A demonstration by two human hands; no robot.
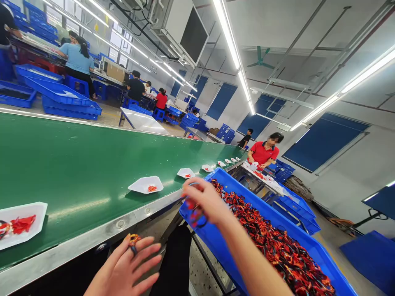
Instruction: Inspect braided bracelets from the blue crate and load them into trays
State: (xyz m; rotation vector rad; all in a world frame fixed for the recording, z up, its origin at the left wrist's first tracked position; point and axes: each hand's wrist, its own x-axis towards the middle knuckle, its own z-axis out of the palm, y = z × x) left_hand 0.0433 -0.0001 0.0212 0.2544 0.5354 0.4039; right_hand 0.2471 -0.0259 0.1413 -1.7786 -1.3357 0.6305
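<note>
My left hand (126,267) is below the conveyor's metal edge, palm up with the other fingers spread. Its thumb and index finger pinch a small orange-and-black ring-shaped piece (133,242). My right hand (205,199) is over the near corner of a blue bin (200,242), fingers curled around red-and-black ring-shaped pieces (196,213) that hang partly below it, slightly blurred. Many similar pieces (277,242) fill much of the bin. On the green conveyor belt, a white tray (37,211) at the left holds red pieces and one ring-shaped piece. Another white tray (140,185) contains small red pieces.
The green conveyor belt (92,160) runs away from me with several more white trays (184,170) along it. A co-worker in a red shirt (262,154) stands at a table beyond the bin. Stacked blue crates (68,105) and seated people are across the belt.
</note>
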